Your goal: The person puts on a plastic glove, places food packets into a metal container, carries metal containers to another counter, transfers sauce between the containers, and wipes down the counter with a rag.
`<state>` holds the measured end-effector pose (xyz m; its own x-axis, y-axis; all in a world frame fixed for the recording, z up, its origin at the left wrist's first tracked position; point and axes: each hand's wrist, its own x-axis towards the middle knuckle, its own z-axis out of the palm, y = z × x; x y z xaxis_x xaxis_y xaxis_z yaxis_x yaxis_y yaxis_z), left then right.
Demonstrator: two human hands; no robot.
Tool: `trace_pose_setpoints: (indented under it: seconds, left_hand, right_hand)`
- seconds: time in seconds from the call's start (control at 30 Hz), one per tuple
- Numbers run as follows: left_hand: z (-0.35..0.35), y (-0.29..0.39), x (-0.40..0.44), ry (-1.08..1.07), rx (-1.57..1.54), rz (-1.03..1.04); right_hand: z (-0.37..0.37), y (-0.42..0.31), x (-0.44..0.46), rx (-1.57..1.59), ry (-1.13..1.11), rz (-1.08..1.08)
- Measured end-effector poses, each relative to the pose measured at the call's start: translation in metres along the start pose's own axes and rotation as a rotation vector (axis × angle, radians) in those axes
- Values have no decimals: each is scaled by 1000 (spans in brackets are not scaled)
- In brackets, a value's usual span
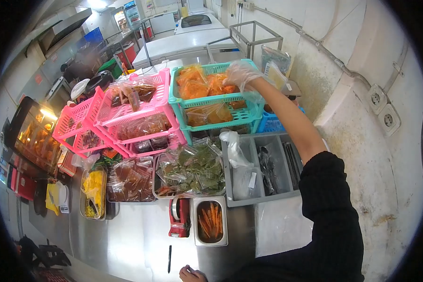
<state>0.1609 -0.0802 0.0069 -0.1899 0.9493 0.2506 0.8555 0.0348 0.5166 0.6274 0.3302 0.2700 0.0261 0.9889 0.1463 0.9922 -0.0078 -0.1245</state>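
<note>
My right hand (242, 75), in a clear plastic glove, reaches over the right end of the turquoise basket (216, 99). Its fingers are bent down at the orange food bags (192, 84) in the top tier; whether they grip one is too unclear to tell. At the bottom edge, my left hand (192, 274) is bare, its fingers curled near the steel counter; what it holds, if anything, is hidden. A black pen (169, 259) lies just left of it. Above it are a red tape dispenser (179, 218) and a metal container of orange strips (210, 222).
Pink stacked baskets (136, 115) with bagged food stand left of the turquoise one. Before them are trays of leaves (190, 169), brown packets (131, 181) and yellow food (94, 192). A grey divided bin (263, 164) sits under my right forearm, beside the wall.
</note>
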Motion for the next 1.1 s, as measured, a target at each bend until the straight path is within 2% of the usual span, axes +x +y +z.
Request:
trace_pose_setpoints:
  seconds: [0.07, 0.13, 0.17, 0.37, 0.43, 0.57, 0.63, 0.67, 0.73, 0.77, 0.83, 0.87, 0.93, 0.97, 1.03, 1.07, 1.1]
  left_hand:
    - [3, -4, -2, 4, 6, -9]
    - [-3, 2, 0, -17, 14, 3]
    - [-4, 4, 0, -36, 23, 18]
    - [0, -2, -3, -38, 8, -47]
    - [2, -5, -3, -38, 15, -43]
    - [2, -8, -4, -25, 12, -12]
    - [2, -8, -4, -28, 7, -18]
    - [1, -7, -3, -32, 9, -20]
    - [0, -6, -2, -41, 14, -24]
    - [0, -6, -1, -49, 16, -29]
    - [3, -10, -3, -36, 23, -29]
    - [5, -11, -3, -27, 23, -28]
    - [4, -11, -3, -36, 22, -33]
    - [3, -11, -2, -46, 21, -32]
    - [2, -9, -2, -46, 19, -24]
    - [1, -9, -1, -44, 19, -15]
    - [1, -10, 0, -42, 21, -14]
  right_hand:
    - [-5, -9, 4, -113, -5, 28]
    - [-5, -10, 13, -67, -215, 186]
    - [-3, -11, 14, -69, -216, 185]
    - [-13, -19, 10, -75, -122, 42]
    - [-16, -15, 12, -180, 108, -102]
    - [-27, -17, 14, 12, 151, -63]
    - [-21, -26, 11, -130, 606, -532]
    - [-16, -31, 9, -129, 606, -533]
    - [-13, -65, -13, -746, 560, -488]
    - [-7, -73, -15, -740, 565, -488]
    - [9, -80, -13, -242, 323, -609]
    - [14, -83, -6, -241, 326, -612]
    - [33, -79, 14, 21, 384, -499]
    - [44, -74, 21, 22, 382, -499]
    - [60, -63, 31, 117, 595, -514]
    - [61, -62, 37, 118, 596, -515]
    - [57, -68, 40, -29, 460, -414]
